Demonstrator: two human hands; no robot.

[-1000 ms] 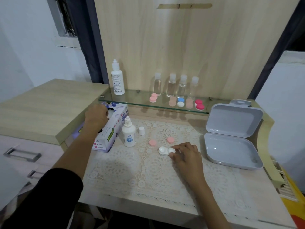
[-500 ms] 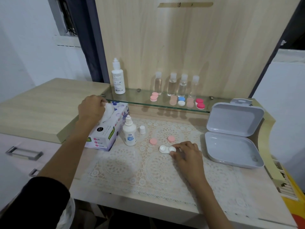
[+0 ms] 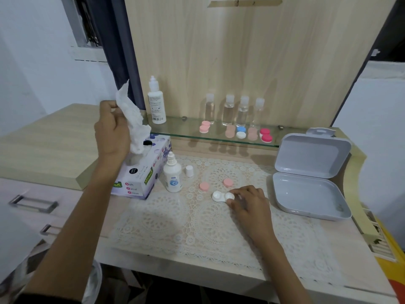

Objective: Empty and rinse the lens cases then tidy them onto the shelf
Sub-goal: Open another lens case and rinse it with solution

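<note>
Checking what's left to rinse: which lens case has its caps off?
The white lens case on the mat, held by the right hand; the shelf cases all wear caps.

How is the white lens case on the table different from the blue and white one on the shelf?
The white lens case lies on the lace mat; the blue and white case sits on the glass shelf. The white one is open, two pink caps loose beside it; the shelf one is capped. The right hand holds only the white one. Both are double-cupped.
</note>
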